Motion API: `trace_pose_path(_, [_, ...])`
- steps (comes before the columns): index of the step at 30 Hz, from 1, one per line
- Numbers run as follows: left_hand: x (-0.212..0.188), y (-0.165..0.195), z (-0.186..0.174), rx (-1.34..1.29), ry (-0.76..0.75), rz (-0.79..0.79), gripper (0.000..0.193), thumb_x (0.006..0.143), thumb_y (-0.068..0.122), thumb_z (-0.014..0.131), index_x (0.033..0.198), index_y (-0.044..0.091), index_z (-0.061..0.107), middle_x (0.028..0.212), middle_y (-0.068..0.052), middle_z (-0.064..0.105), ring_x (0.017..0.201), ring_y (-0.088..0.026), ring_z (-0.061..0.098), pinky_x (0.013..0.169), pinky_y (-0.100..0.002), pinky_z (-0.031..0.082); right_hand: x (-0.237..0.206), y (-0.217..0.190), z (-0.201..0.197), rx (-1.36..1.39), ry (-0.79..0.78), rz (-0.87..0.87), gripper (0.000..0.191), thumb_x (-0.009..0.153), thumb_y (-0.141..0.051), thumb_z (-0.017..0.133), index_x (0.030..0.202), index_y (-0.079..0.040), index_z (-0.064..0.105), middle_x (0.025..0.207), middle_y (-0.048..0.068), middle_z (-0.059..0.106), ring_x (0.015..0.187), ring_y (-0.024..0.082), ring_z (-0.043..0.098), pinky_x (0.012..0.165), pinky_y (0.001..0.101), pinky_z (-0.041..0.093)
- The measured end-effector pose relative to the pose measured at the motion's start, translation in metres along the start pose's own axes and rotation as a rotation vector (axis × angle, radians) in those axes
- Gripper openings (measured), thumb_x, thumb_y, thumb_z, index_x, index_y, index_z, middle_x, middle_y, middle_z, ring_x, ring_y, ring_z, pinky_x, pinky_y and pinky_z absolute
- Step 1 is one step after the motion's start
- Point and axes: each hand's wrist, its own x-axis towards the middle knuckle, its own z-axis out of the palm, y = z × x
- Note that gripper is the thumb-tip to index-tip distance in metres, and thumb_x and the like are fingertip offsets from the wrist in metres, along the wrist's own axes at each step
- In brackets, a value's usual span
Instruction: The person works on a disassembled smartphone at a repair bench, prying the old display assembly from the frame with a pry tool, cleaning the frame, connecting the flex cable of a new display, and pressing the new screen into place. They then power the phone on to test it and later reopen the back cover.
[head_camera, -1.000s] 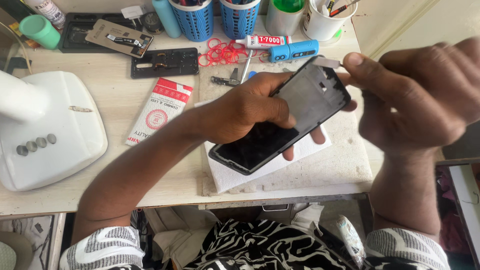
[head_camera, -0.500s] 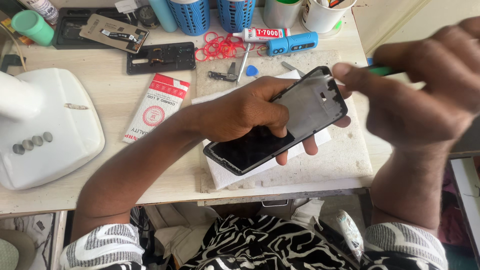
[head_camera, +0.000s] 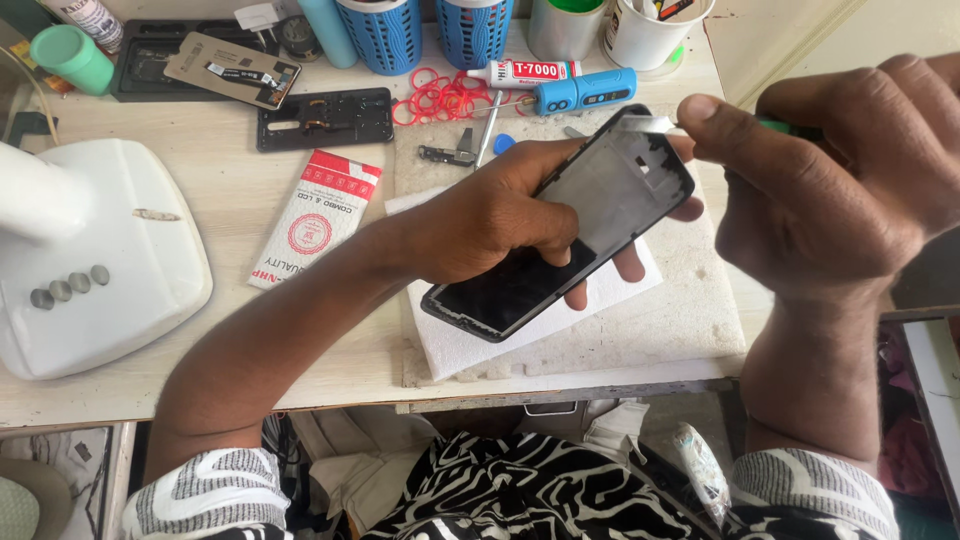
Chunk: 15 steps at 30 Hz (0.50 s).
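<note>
The left hand (head_camera: 490, 215) grasps a black phone frame (head_camera: 565, 230) at mid-frame, tilted up off the white foam pad (head_camera: 690, 300) so its upper corner faces the right hand (head_camera: 830, 190). That hand is clenched around a green-handled tool (head_camera: 790, 128), pinching a thin silvery strip (head_camera: 645, 124) right at that corner. Propping the frame on the fingers underneath steadies it for fine work. Red rubber bands (head_camera: 445, 98) and a blue tool (head_camera: 585, 92) lie on the counter (head_camera: 230, 200), upper centre.
</note>
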Motion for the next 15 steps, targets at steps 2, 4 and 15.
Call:
trace_pose_path(2, [0.001,-0.002,0.000,-0.009,0.007,0.044,0.081,0.083,-0.006,0.047,0.162,-0.003,0.030,0.150,-0.017,0.057,0.116,-0.025,0.070,0.082,-0.035,0.066,-0.003,-0.004,0.003,0.004,0.027,0.052,0.026,0.098,-0.001,0.079,0.122,-0.011,0.085,0.088,0.007,0.065,0.074,0.019,0.053,0.069,0.0337,0.037])
trace_pose_path(4, [0.000,-0.005,0.001,-0.029,0.029,0.080,0.078,0.086,-0.007,0.047,0.162,-0.003,0.031,0.154,-0.018,0.056,0.120,-0.026,0.070,0.085,-0.037,0.066,-0.005,-0.007,0.006,0.008,0.051,0.080,0.027,0.100,-0.001,0.081,0.126,-0.010,0.083,0.087,0.007,0.065,0.075,0.019,0.054,0.068,0.0340,0.037])
trace_pose_path(15, [0.001,-0.009,0.008,0.123,0.170,0.051,0.065,0.083,-0.004,0.052,0.148,-0.006,0.044,0.116,-0.023,0.073,0.088,-0.024,0.073,0.080,-0.035,0.067,0.003,-0.021,0.015,-0.029,0.119,0.109,0.022,0.100,0.003,0.080,0.116,-0.010,0.085,0.083,0.005,0.067,0.070,0.017,0.057,0.074,0.0355,0.037])
